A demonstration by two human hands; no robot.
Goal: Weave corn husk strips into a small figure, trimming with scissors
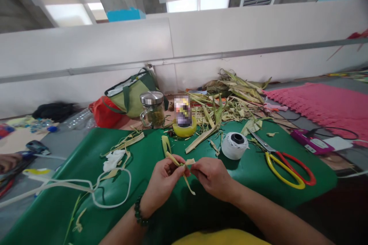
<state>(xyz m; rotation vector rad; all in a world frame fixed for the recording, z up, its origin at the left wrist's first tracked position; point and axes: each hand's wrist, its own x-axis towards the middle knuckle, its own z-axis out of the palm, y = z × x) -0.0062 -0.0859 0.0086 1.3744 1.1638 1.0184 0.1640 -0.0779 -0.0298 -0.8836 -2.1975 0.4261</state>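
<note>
My left hand (167, 176), with a dark beaded bracelet at the wrist, pinches pale dried corn husk strips (188, 184). One end loops up above the fingers and another hangs below them. Close on its right, my right hand (212, 178) is closed on a short end of husk between thumb and fingers. Beyond the right hand stands a white roll of tape or thread (235, 146) with a dark core. Scissors (283, 164) with one yellow and one red handle lie to the right. All of this is over a green mat (258, 203).
A yellow holder (184, 128) bears a blurred-out screen. Behind are a glass jar (152, 111), a green bag (132, 95) and piled husks (227, 103). A white cord (112, 206) loops at left. A purple power strip (312, 141) lies right; another person's hand (8, 162) shows far left.
</note>
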